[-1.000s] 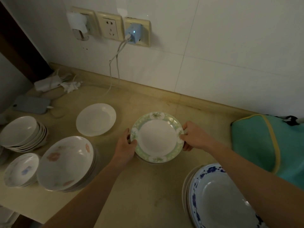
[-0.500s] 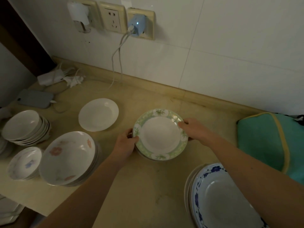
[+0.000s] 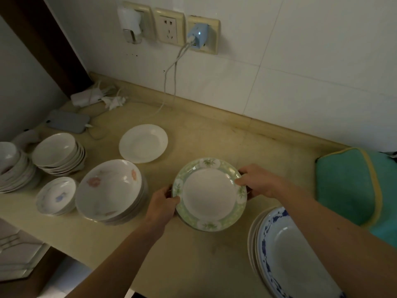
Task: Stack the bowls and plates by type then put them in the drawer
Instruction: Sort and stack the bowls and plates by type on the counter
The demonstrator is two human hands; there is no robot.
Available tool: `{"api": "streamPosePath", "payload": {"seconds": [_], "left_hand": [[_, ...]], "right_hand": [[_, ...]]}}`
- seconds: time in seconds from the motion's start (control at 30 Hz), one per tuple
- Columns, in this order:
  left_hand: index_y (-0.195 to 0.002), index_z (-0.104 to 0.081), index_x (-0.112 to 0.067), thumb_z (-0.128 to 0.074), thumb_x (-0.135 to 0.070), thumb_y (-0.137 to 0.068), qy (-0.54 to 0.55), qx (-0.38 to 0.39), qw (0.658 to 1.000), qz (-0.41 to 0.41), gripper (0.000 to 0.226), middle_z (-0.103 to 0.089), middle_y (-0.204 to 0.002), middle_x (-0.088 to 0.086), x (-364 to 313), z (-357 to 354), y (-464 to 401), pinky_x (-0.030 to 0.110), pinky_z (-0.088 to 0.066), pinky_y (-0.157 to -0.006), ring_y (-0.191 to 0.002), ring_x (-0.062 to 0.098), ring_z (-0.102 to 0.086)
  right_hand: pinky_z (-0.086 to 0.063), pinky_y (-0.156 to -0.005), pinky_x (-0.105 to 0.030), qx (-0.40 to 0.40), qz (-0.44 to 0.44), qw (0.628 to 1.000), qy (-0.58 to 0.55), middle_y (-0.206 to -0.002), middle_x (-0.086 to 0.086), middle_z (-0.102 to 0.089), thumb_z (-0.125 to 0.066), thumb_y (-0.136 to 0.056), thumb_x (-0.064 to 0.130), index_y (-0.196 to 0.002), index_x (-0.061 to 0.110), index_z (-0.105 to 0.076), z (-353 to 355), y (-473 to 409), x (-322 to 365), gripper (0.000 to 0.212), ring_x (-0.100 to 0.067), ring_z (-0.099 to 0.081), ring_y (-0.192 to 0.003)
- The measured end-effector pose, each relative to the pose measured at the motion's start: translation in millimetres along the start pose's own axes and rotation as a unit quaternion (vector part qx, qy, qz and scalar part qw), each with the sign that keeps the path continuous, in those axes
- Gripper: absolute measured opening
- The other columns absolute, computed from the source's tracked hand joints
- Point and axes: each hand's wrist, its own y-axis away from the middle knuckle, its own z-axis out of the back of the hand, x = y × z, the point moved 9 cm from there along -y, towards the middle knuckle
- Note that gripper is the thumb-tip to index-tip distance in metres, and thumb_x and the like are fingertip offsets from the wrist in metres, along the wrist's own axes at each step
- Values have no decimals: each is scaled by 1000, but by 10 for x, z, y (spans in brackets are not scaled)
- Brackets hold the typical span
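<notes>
Left hand (image 3: 162,203) grips the green-rimmed plate (image 3: 209,194) at its left edge, thumb on the rim. Right hand (image 3: 257,181) grips the right edge, fingers curled under; both forearms extend forward over the counter (image 3: 193,250).

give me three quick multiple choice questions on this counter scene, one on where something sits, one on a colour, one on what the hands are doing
1. Where is the plain white plate relative to the green-rimmed plate?
A. behind and left
B. in front and right
C. stacked on it

2. What colour is the pattern on the plate at bottom right?
A. red
B. blue
C. green

3. What are the left hand and right hand doing?
A. both hang idle
B. one holds a phone
C. both grip the green-rimmed plate

Answers: 1 A, it lies nearer the wall, leftward. 2 B, blue markings on the rim. 3 C, fingers curl on opposite edges.
</notes>
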Motion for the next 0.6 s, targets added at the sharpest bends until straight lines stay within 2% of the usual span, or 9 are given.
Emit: {"api": "streamPosePath", "payload": {"seconds": [0.17,0.27,0.37,0.43,0.5,0.53,0.6], "left_hand": [[-90,-75,-33,-56,2,-93,9,-3,1000,-4,40,-78,-87,-6,82,123,206,38,-63,-66,-88,24,-74],[-98,-74,-27,-56,1,-94,-14,3,1000,-7,33,-78,-92,-1,98,154,346,45,-64,-73,-94,30,-73],[-109,-71,-12,-59,-6,-94,-99,6,995,-27,21,-75,-103,11,-9,196,465,55,-59,-85,-99,34,-71],[-109,-68,-7,-62,-22,-95,-265,0,962,-73,21,-72,-107,11,-213,226,585,46,-56,-88,-102,33,-67],[-98,-62,-7,-58,-35,-96,-424,-4,898,-119,29,-68,-103,12,-444,239,790,35,-48,-80,-99,34,-62],[-86,-57,-11,-57,-37,-97,-453,2,880,-143,29,-66,-95,13,-588,252,897,33,-42,-74,-93,35,-61],[-68,-49,-17,-59,-37,-96,-459,12,866,-198,36,-61,-76,11,-944,307,1047,31,-37,-66,-80,34,-58]], "right_hand": [[-63,-63,-35,22,-19,999,40,-93,-13,-79,-68,-92,1,-106,6,-69,-142,98,-37,15,-24,-78,-81],[-63,-61,-34,20,-27,998,59,-87,-11,-79,-69,-90,0,-103,6,-70,-188,143,-54,14,-23,-78,-76],[-61,-58,-31,6,-19,997,73,-84,-10,-78,-70,-88,0,-100,6,-70,-211,181,-10,14,-21,-78,-72],[-62,-59,-33,-4,-18,996,82,-87,-14,-77,-70,-88,0,-98,5,-70,-220,201,0,12,-23,-78,-73],[-64,-64,-38,-12,-18,997,78,-90,-17,-77,-68,-89,1,-100,5,-71,-230,225,-3,12,-27,-77,-77],[-65,-67,-42,-20,-16,997,72,-92,-19,-77,-67,-89,2,-101,6,-72,-229,230,10,13,-30,-77,-80],[-64,-73,-50,-48,-8,996,71,-95,-21,-76,-68,-88,7,-103,6,-74,-215,247,63,16,-35,-76,-84]]}}
